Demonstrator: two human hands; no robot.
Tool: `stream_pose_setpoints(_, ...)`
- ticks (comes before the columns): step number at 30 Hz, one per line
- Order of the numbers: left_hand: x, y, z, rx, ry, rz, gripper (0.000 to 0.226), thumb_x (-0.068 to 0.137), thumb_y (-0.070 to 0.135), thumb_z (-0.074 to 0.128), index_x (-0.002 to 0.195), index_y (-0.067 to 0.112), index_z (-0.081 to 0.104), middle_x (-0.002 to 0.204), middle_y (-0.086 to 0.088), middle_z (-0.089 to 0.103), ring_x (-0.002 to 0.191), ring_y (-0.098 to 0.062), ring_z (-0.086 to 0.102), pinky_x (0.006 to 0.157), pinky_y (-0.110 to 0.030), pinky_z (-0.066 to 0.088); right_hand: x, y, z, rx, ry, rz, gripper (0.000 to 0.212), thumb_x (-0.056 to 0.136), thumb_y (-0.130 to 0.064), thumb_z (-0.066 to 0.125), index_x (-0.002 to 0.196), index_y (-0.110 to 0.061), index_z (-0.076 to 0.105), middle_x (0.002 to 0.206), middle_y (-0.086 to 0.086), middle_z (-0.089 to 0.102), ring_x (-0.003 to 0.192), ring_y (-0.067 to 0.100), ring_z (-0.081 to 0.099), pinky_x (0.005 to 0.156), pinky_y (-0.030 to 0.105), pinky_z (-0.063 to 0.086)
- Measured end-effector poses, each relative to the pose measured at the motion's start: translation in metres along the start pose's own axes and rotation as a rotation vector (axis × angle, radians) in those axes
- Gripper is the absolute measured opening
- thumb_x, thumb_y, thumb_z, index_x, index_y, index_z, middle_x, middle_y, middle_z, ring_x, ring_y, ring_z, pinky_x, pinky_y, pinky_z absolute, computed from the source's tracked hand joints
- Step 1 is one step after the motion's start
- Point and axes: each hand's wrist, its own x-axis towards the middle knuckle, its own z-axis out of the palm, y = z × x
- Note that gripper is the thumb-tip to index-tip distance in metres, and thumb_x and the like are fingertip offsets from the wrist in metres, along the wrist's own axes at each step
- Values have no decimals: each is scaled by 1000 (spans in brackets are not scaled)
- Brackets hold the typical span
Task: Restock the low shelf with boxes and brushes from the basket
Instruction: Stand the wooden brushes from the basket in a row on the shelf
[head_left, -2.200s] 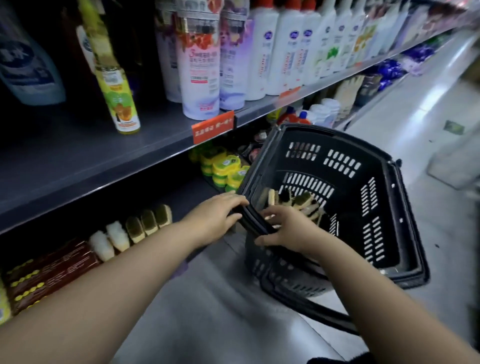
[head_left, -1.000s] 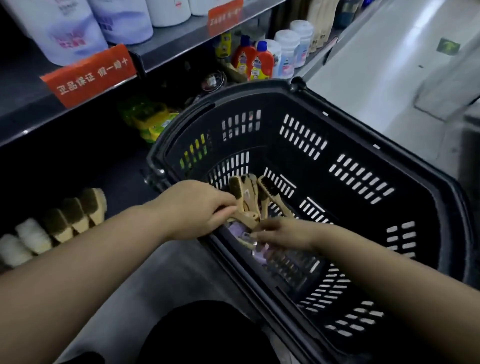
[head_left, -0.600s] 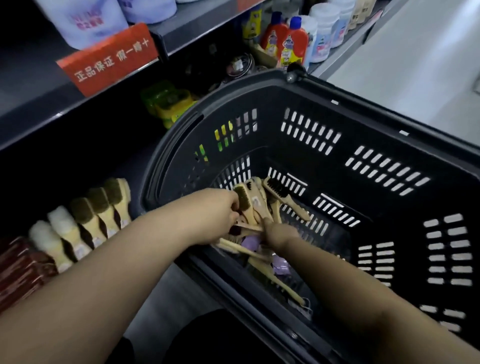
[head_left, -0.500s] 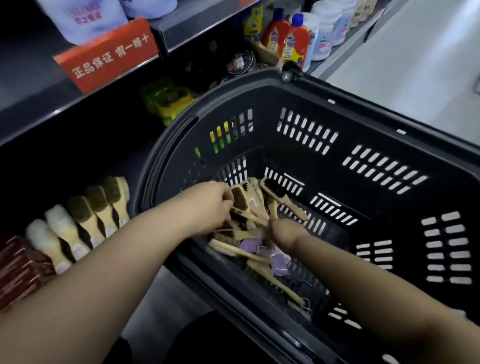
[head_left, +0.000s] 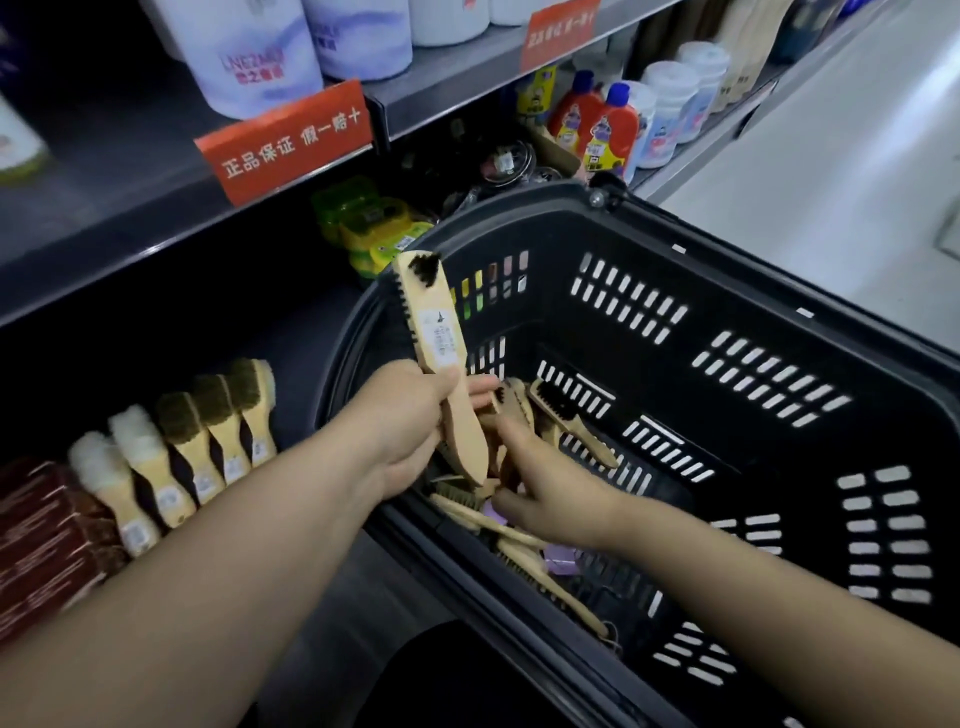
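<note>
My left hand (head_left: 402, 431) grips a wooden brush (head_left: 434, 332) by its handle and holds it upright above the near corner of the black basket (head_left: 737, 291); the brush's dark bristles face left. My right hand (head_left: 550, 491) reaches down inside the basket with its fingers among several more wooden brushes (head_left: 566, 421) and small purple packs (head_left: 561, 561) on the bottom. On the low shelf (head_left: 311, 332) to the left stands a row of wooden brushes (head_left: 197, 447) next to dark red boxes (head_left: 47, 540).
Yellow-green packs (head_left: 374, 228) and round tins lie deeper on the low shelf. Red and white bottles (head_left: 613, 124) stand further right. The upper shelf carries large white containers (head_left: 260, 57) and red price tags (head_left: 285, 140). Grey aisle floor (head_left: 831, 156) runs to the right.
My left hand has lifted one wooden brush out of the pile and raised it upright. My right hand stays down among the brushes in the basket.
</note>
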Motion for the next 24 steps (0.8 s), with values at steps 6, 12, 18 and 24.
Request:
stream_pose_setpoints(6, 3, 1, 2, -54, 29, -52, 20, 99, 9, 40, 108, 5, 57, 78, -4, 66, 71, -11, 60, 64, -23, 49, 32, 92, 9, -426, -126, 371, 60, 89, -32, 56, 140, -14, 31, 140, 11, 38, 121, 27, 43, 100, 35, 37)
stream_pose_setpoints(12, 9, -4, 2, -16, 35, -66, 24, 98, 0, 37, 106, 6, 59, 80, -4, 60, 76, -12, 52, 75, -26, 46, 47, 132, 58, -554, -166, 427, 52, 93, -41, 47, 137, -15, 35, 140, 12, 41, 126, 30, 40, 98, 43, 40)
stream_pose_setpoints(18, 13, -7, 3, 34, 63, -61, 27, 93, -9, 38, 84, 4, 61, 87, -6, 59, 80, -12, 51, 75, -23, 46, 43, 112, 21, -243, -151, 536, 47, 91, -27, 53, 129, -7, 32, 109, 8, 57, 86, 16, 53, 73, 28, 44)
stream_pose_setpoints(24, 15, -6, 7, -80, 88, -86, 28, 92, -11, 38, 95, 5, 60, 80, -5, 56, 74, -11, 50, 69, -21, 45, -2, 43, -37, 460, 91, 470, 26, 98, -20, 44, 123, -12, 48, 95, 8, 64, 76, 15, 59, 69, 31, 49)
